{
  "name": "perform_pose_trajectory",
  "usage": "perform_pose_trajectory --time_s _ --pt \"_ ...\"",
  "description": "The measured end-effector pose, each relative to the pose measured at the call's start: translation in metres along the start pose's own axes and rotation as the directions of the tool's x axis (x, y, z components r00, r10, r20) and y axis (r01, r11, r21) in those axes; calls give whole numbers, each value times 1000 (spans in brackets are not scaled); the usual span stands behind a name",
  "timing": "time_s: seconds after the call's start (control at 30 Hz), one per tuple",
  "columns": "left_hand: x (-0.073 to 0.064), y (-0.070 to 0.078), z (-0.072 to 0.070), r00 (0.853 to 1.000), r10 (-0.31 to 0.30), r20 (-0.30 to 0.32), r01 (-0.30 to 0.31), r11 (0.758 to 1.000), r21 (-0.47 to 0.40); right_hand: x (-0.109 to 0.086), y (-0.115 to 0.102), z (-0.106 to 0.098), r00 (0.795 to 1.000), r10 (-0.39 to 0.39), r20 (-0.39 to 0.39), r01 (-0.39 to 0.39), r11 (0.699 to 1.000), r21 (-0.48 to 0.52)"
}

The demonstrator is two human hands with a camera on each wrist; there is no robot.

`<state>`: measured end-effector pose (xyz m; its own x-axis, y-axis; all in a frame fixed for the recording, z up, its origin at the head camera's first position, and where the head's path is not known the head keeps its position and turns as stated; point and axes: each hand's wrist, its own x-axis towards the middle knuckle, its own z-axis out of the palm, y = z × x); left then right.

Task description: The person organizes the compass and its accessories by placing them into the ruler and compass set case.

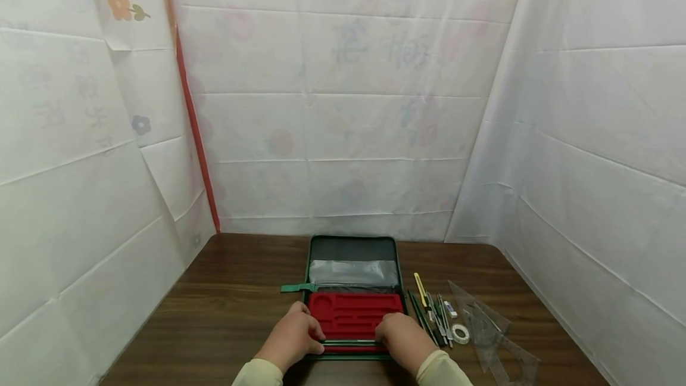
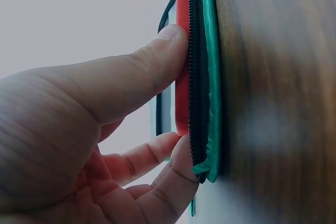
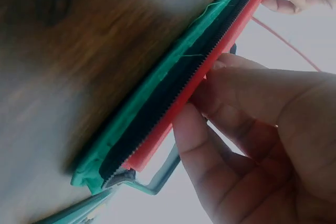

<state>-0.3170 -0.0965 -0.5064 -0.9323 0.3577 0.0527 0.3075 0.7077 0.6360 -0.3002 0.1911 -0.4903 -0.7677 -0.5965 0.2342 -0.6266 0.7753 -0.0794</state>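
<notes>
My left hand (image 1: 293, 333) pinches the near left corner of the red tray (image 1: 324, 327), thumb against its edge; my right hand (image 1: 406, 341) pinches the tray's near edge on the right, thumb and fingertips together. So the tray lies between both hands, inside the open green case (image 1: 354, 248). I judge the step to be handling the tray in its case, either seating it or lifting it; I can't tell which from here. Either way, the next move calls for level, even pressure from both sides so that no corner catches the zip. On the far side, the lid carries a clear pocket (image 1: 354, 273), with a green strap (image 1: 297, 288) to the left. Just right of the case lie a yellow cutter (image 1: 420, 288), an eraser (image 1: 450, 310) and a tape roll (image 1: 465, 336); beyond them, clear set squares (image 1: 485, 317).
</notes>
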Motion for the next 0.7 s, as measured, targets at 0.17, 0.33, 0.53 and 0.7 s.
perform_pose_trajectory --time_s 0.17,0.33,0.53,0.7 --pt "-1 4 -1 1000 -5 1 5 1000 -10 -1 0 -1 1000 -7 12 7 1000 2" --pt "-1 5 -2 1000 2 2 -2 1000 -13 -1 -1 -2 1000 9 24 -10 1000 13" --pt "-3 3 -2 1000 -5 1 5 1000 -11 -1 5 -11 993 112 37 -115 989 98" --pt "-2 3 -1 1000 -2 8 2 1000 -24 -10 25 -20 921 384 -61 -380 922 72"
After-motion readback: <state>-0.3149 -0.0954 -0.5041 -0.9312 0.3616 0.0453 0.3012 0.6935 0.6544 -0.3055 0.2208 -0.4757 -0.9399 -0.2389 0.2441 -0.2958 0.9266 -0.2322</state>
